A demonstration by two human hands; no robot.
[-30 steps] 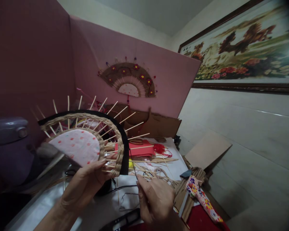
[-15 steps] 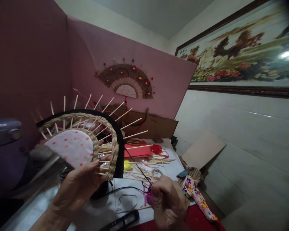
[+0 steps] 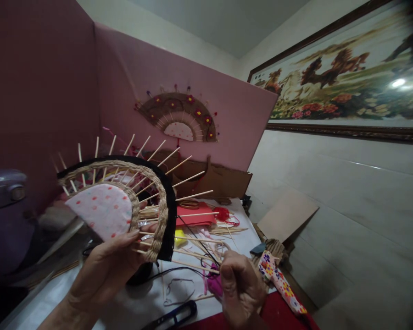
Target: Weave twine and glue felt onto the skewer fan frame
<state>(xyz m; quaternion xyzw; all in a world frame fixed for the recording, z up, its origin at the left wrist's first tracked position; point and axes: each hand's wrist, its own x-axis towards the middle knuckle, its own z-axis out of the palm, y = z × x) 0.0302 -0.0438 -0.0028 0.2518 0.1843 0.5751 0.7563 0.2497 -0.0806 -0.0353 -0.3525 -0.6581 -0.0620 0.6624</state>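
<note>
Head view, fan place: up in the air goes the stick fan [image 3: 103, 208], held above the worktop [image 3: 124, 302], towards its left edge.
Left grip: nearly closed, the fan's lower inner side pinched by the left hand [image 3: 106, 263].
Right grip: closed small, the black cord [image 3: 195, 237] apparently pinched in the right hand [image 3: 242, 284].
Cord care: best drawn evenly, snug against the black band [image 3: 171, 208], the thin sticks [image 3: 192, 178] left unbent.
Hand pose: left wrist kept below the fan; right fingers curled, near the worktop's right edge.
</note>
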